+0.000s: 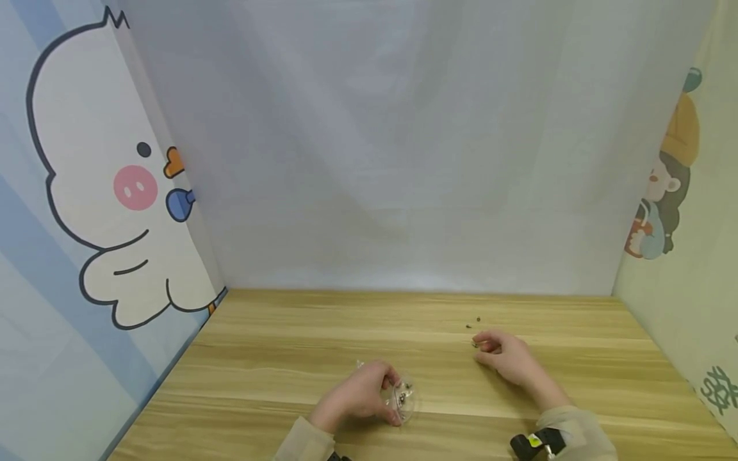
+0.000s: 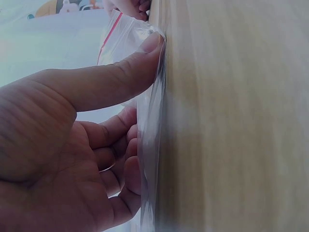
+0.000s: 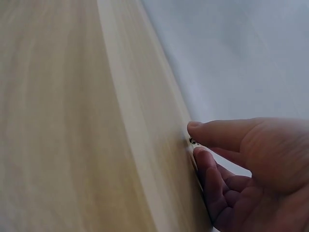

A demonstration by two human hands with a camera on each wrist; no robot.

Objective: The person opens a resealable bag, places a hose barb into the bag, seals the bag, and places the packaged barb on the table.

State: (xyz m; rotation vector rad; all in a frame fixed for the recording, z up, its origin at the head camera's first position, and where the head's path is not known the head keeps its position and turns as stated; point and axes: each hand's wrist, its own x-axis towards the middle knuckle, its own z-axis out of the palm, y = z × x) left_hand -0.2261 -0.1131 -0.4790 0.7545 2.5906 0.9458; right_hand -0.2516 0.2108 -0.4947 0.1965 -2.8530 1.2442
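My left hand point(image 1: 363, 390) grips a clear plastic zip bag point(image 2: 150, 145) low over the wooden table, thumb on one side and curled fingers on the other. A red line point(image 2: 110, 37) runs along its closure. Through the film, several small shiny metal pieces point(image 1: 402, 398) show. Farther forward on the right, my right hand point(image 1: 510, 360) has thumb and forefinger closed in around a small dark metal piece point(image 3: 193, 141) at table level. Just beyond those fingertips lie two more tiny metal pieces, one a short dark bit point(image 1: 468, 326), the other a rounder one point(image 1: 478, 319).
The wood-grain table point(image 1: 277, 346) ends at a plain pale backdrop point(image 1: 403, 160). A printed cartoon bird point(image 1: 98, 147) marks the left wall cloth and a cartoon figure point(image 1: 663, 192) the right one. A black wrist camera point(image 1: 527, 446) sits by the right sleeve.
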